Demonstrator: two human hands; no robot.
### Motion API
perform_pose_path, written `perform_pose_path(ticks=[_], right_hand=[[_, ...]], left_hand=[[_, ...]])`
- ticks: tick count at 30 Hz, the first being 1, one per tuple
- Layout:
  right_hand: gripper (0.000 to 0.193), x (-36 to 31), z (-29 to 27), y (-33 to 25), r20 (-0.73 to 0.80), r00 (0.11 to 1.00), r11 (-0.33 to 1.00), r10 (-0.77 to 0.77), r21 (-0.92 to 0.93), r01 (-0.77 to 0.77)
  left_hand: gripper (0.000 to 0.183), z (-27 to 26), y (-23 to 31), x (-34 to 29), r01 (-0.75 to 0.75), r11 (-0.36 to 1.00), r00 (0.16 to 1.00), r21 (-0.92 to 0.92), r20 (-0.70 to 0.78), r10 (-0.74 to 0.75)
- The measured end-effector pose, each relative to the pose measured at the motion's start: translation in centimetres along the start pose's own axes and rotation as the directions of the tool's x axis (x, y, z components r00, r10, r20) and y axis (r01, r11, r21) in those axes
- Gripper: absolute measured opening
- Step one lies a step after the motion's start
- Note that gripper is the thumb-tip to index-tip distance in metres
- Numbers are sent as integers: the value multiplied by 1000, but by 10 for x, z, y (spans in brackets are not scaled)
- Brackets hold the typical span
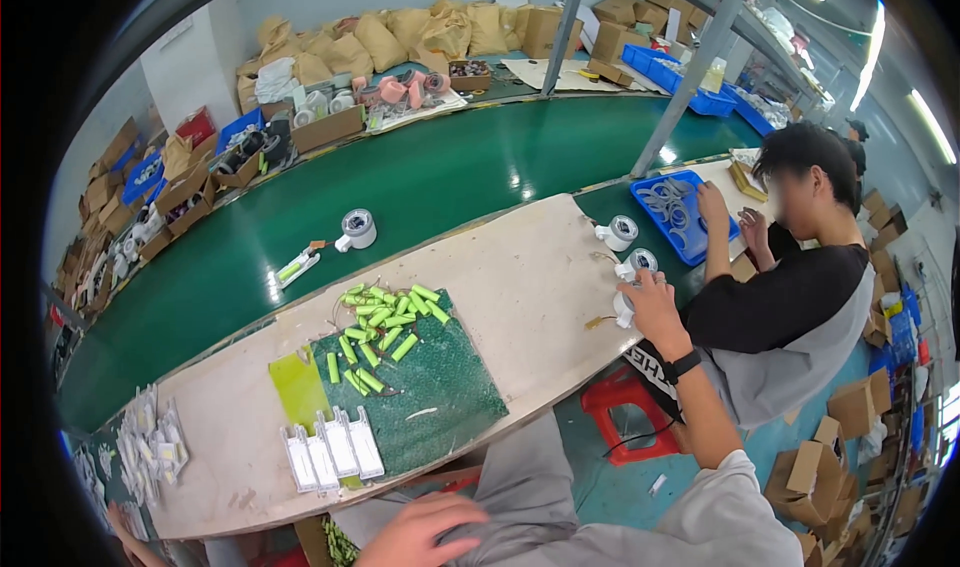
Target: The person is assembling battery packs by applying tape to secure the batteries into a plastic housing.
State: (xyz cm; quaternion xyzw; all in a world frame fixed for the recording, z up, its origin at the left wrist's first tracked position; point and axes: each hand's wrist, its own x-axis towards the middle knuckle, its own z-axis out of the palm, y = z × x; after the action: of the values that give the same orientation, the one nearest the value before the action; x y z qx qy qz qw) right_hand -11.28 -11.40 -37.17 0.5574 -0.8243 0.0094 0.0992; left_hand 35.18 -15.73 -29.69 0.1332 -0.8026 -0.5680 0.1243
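Note:
My right hand (655,312), with a black band on its wrist, reaches to the far right end of the worktop. Its fingers close around a white round plastic housing (623,312) with a short handle, partly hidden by the hand. Just beyond are another housing (637,261) and a third one (621,229). My left hand (425,532) hangs over my lap, fingers apart and holding nothing. In front of me, green battery cells (376,317) lie heaped on a green mat (440,397). Several white plastic casings (333,449) stand in a row at the mat's near left corner.
A green conveyor belt (430,172) runs behind the worktop (240,397), carrying a white housing (357,229) and a casing with a cell (297,266). White parts (150,447) pile at left. A co-worker (790,287) sits at right by a blue tray (690,249); a red stool (630,422) stands below.

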Motion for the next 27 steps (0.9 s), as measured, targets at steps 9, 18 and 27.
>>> perform_pose_path(ticks=[9, 18, 27], right_hand=[[53, -40, -99, -166, 209, 734, 427, -646, 896, 121], [60, -67, -81, -309, 126, 292, 113, -948, 992, -60], [20, 21, -10, -304, 84, 760, 661, -644, 560, 499]], left_hand=[[27, 59, -39, 37, -200, 889, 651, -411, -734, -192], [47, 53, -52, -94, -408, 875, 481, -261, -876, -37], [42, 32, -68, -121, -361, 837, 402, -411, -879, -258]])
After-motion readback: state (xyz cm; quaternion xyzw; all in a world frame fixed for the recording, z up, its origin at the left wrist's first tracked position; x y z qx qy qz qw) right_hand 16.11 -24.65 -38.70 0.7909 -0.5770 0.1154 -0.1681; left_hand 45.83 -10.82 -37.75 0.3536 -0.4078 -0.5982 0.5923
